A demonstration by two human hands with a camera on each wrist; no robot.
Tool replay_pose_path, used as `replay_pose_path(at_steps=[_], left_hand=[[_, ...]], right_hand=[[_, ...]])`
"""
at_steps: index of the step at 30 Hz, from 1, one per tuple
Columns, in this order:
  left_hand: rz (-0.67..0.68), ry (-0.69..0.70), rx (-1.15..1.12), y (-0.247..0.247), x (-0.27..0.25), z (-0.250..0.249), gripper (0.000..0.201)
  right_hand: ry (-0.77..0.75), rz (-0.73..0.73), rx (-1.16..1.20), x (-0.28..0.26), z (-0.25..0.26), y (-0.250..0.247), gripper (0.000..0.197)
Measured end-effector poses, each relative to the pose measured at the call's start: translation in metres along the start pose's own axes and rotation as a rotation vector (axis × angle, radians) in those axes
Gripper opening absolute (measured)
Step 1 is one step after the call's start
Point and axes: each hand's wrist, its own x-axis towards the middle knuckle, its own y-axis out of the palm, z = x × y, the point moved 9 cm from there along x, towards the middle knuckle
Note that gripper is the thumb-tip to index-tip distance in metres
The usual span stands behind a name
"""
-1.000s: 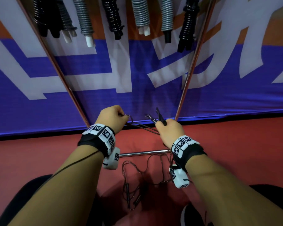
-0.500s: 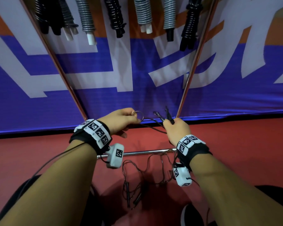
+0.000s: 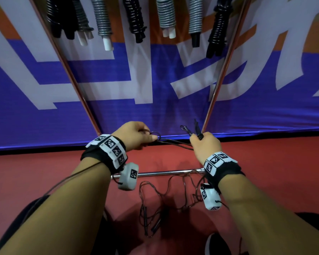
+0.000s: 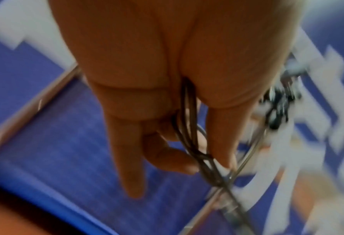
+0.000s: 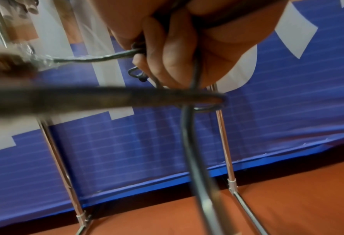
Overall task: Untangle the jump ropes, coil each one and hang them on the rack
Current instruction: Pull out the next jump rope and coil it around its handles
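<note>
A thin dark jump rope (image 3: 173,143) stretches between my two hands in front of the rack. My left hand (image 3: 136,136) pinches several strands with a small loop (image 3: 156,134) at the thumb; the left wrist view shows the strands (image 4: 189,127) running between thumb and fingers. My right hand (image 3: 203,144) grips a bundle of folded rope loops and a black handle (image 3: 197,127) sticking up; the right wrist view shows fingers (image 5: 167,52) curled round it. More rope (image 3: 173,190) trails down onto the red floor, ending in black handles (image 3: 153,223).
Several coiled ropes (image 3: 134,17), grey and black, hang along the rack's top. Two chrome uprights (image 3: 217,78) slant down to a floor crossbar (image 3: 164,173). A blue and white banner (image 3: 155,89) stands behind. My shoe (image 3: 215,243) is at the bottom.
Both hands have moved apart, the left one leftward and the right one rightward, drawing the rope strands longer between them. The left thumb now points right along the rope.
</note>
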Motion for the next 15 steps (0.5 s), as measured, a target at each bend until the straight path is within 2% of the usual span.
replay_pose_path(at_steps=[3,7,10,13,15], left_hand=[[0.047,-0.021,-0.379,0.006,-0.005,-0.010,0.030],[0.077,0.044,-0.818,0.006,-0.005,-0.029,0.039],[0.090,0.068,-1.077,0.001,-0.007,-0.038,0.031],[0.060,0.026,-1.258,-0.004,-0.006,-0.032,0.025],[0.034,0.040,-1.183,-0.004,-0.005,-0.028,0.029]], right_hand=[[0.010,-0.005,-0.017,0.000,-0.003,-0.001,0.034],[0.015,-0.004,-0.038,0.003,-0.004,-0.003,0.034],[-0.003,0.001,-0.064,0.001,-0.001,-0.001,0.034],[-0.062,0.033,-0.112,-0.004,0.008,0.007,0.038],[-0.071,0.077,-0.129,-0.008,0.009,0.016,0.038]])
